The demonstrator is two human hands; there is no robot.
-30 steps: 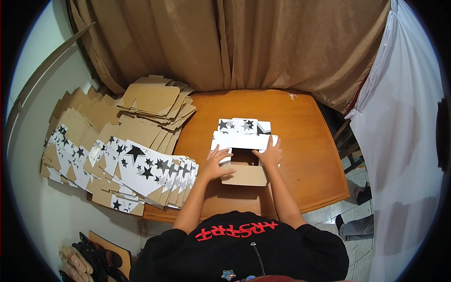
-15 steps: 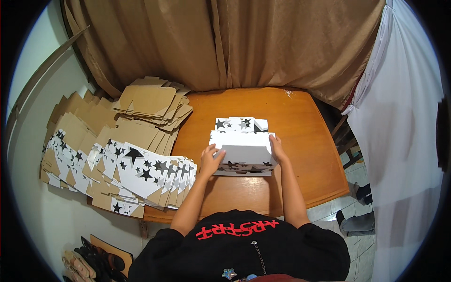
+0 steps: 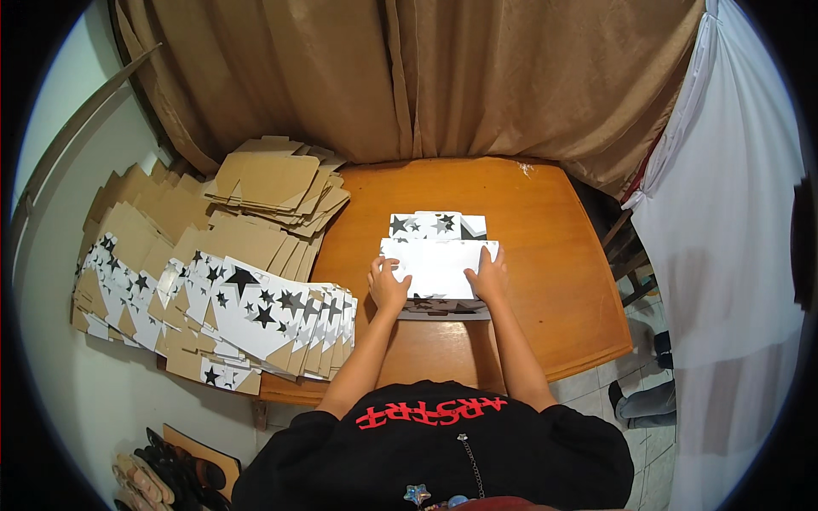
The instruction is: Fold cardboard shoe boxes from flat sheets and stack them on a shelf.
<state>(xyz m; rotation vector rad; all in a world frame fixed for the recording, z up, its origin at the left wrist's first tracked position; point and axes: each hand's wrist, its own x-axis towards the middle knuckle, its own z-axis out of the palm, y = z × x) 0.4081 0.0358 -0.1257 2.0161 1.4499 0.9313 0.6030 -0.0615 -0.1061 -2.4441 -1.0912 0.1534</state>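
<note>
On the table, a white cardboard box with black stars lies between my hands, its plain white panel facing up. My left hand grips the box's left side, the thumb on the panel and the fingers curled over the edge. On the opposite side my right hand holds it likewise, thumb on the panel, fingers round the right edge. Just beyond the panel a star-printed white cardboard part sticks out; whether it belongs to the same box I cannot tell. A starred strip shows along the near side.
Piles of flat star-printed cardboard blanks and brown cardboard pieces cover the left of the wooden table. Brown curtains hang behind it, a white curtain at right. Another person's leg shows beside it. Shoes lie lower left.
The box's white panel has swung down toward me, covering the shaded face seen before. Both thumbs have come onto the panel, and my right hand has moved inward and nearer.
</note>
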